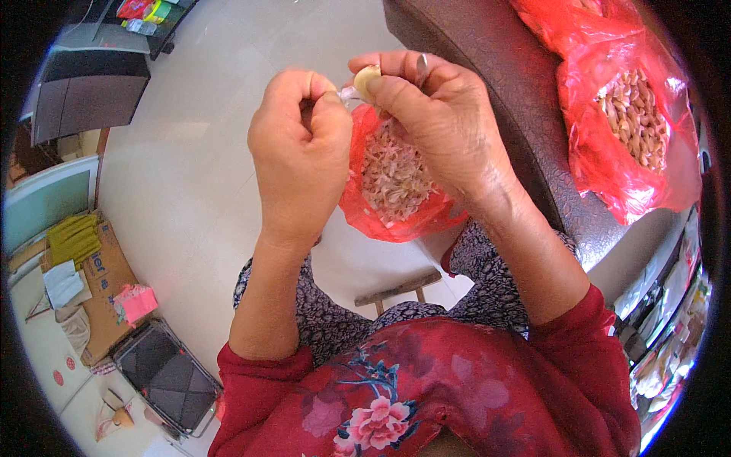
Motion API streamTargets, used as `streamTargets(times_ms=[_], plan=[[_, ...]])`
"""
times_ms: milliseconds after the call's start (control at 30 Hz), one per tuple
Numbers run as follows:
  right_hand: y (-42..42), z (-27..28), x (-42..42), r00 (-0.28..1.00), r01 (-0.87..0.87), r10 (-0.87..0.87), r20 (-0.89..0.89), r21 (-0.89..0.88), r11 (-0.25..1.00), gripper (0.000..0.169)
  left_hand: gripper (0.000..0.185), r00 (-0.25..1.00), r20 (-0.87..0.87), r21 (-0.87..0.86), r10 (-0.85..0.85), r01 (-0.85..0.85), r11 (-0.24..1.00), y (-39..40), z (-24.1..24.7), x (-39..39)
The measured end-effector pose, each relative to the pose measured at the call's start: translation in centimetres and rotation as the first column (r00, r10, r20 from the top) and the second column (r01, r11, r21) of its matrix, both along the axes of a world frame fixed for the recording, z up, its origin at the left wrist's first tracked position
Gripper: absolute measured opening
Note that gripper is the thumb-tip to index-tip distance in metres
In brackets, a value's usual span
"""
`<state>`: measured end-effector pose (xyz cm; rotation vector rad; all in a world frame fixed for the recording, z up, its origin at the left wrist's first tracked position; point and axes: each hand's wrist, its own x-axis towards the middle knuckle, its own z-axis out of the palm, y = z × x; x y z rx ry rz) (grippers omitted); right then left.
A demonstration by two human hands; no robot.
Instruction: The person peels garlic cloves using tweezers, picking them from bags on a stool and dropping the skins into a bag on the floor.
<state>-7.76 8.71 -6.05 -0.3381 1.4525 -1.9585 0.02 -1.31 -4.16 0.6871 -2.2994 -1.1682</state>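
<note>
A pale garlic clove [366,80] is pinched between the thumb and forefinger of my right hand [442,111], which wears a ring. My left hand [302,134] is closed at the fingertips on a whitish bit of garlic skin [347,93] that meets the clove. Both hands are raised above an open red plastic bag [371,225]. Inside that bag lies a heap of papery garlic skins [394,177], partly hidden by my right hand.
A brown leather-like seat [508,108] runs along the right. On it sits a second red plastic bag [594,165] holding unpeeled garlic cloves [634,120]. A wooden stool edge [397,288] shows between my legs. Flattened cardboard [114,285] and a dark folding frame [165,371] are at left.
</note>
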Motion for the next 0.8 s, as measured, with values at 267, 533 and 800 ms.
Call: streamTargets(times_ms=[267, 533, 800], plan=[[0.6, 0.0, -2.1, 0.97, 0.022, 0.005, 0.241, -0.108, 0.994, 0.024, 0.009, 0.993, 0.0, -0.052, -0.116, 0.116, 0.992, 0.8, 0.2, 0.4], [0.9, 0.3, -2.0, 0.991, -0.076, 0.082, 0.107, -0.062, 0.995, 0.021, 0.014, 0.925, 0.164, 0.052, -0.342, 0.338, 0.94, -0.3, -0.9, 1.0], [0.5, 0.1, -1.5, 0.993, -0.042, 0.046, -0.105, 0.041, 0.998, 0.01, 0.012, 0.998, -0.061, 0.068, -0.029, 0.034, 0.997, 0.3, 0.1, 0.4]])
